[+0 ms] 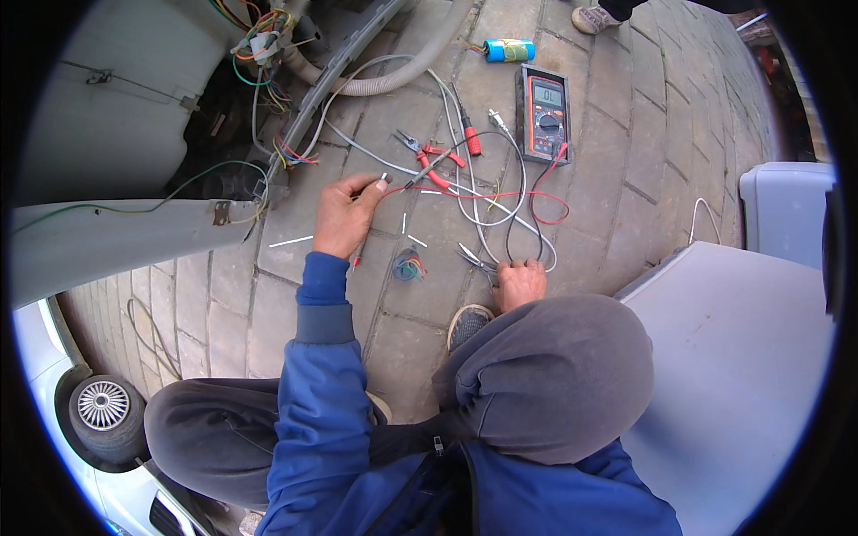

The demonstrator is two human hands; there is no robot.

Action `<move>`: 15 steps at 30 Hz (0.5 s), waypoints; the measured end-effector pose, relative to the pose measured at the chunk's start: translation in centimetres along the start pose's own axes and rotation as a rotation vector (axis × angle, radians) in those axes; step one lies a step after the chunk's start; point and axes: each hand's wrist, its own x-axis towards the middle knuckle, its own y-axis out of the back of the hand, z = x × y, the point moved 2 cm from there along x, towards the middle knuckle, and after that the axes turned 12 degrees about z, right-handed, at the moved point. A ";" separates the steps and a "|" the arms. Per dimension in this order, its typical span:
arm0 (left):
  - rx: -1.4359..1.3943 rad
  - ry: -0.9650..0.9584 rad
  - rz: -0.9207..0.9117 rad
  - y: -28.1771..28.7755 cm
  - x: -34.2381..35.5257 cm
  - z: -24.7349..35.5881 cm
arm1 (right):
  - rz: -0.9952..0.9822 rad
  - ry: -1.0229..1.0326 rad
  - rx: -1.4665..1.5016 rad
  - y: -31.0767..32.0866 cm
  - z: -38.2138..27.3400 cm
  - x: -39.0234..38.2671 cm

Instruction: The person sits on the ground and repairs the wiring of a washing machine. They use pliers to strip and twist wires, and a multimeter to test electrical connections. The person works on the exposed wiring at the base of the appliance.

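My left hand [344, 219] pinches a small white piece [383, 177] above the pavers, near a red test lead [357, 261]. My right hand [520, 288] is closed around the handles of grey needle-nose pliers [474, 256] beside my shoe. Between my hands lie short white strips [417, 241] and a small clump of coloured wires [409, 263]. Red-handled pliers [429, 174], a red screwdriver [473, 141] and tangled cables lie farther forward, beside an orange-and-grey multimeter [545, 116]. A blue cylindrical pack [508, 50] with wires sits behind the meter.
An opened appliance [125, 125] with hose and loose wiring fills the upper left. A grey casing [715, 357] and plastic box [782, 214] stand at right. A white car's wheel [105, 406] shows lower left. Another person's shoe [592, 20] is at the top.
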 end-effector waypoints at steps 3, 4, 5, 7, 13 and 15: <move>-0.060 -0.087 0.013 0.8 0.5 4.5 | -0.184 -0.174 -0.009 -2.3 0.3 0.2; -0.124 -0.036 -0.005 1.0 0.2 6.6 | -0.181 -0.133 0.075 -2.1 0.1 0.3; -0.189 0.014 -0.025 0.8 0.0 8.5 | -0.177 -0.095 0.157 -1.5 0.1 0.4; -0.414 0.039 -0.102 -0.3 -0.6 10.6 | -0.183 -0.179 0.517 0.7 -0.6 1.5; -0.780 0.216 -0.322 -3.3 -2.7 11.5 | 0.277 -0.084 1.343 9.7 -3.3 7.3; -0.720 0.239 -0.385 -4.3 -2.8 9.9 | 0.008 -0.166 1.961 12.1 -3.0 8.1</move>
